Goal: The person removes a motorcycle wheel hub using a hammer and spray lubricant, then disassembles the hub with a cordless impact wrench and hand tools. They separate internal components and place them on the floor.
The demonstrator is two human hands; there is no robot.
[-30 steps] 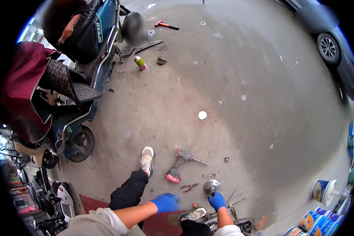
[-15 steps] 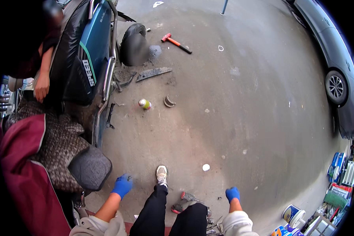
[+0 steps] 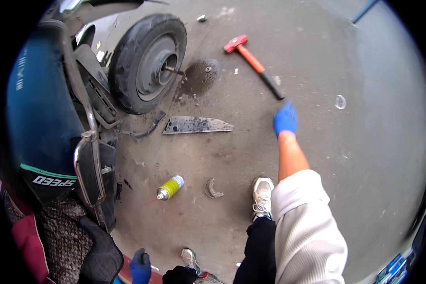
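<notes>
A sledgehammer (image 3: pixel 258 66) with a red head and an orange and black handle lies on the concrete floor. Just short of its black handle end is my right hand (image 3: pixel 285 120), in a blue glove, stretched forward with its fingers extended; I see no contact with the handle. Low at the lower edge hangs my left hand (image 3: pixel 140 267), also blue-gloved, its darkened fingers loosely bent and nothing visible in them. A yellow-green spray can (image 3: pixel 170 187) with a thin red straw lies on its side. Beside it is a curved brake shoe (image 3: pixel 213 188).
At left stands a dark teal three-wheeled vehicle (image 3: pixel 42 113) with metal rails. Its wheel (image 3: pixel 149 66) has a bare axle stub next to a dark stain. A flat, dirty metal plate (image 3: pixel 198 125) lies near. A blue post (image 3: pixel 366 11) stands at far right.
I have stepped forward, closer to the wheel and the hammer. My right arm has stretched out toward the hammer handle. The left hand has dropped to the lower edge; the other person is out of view.
</notes>
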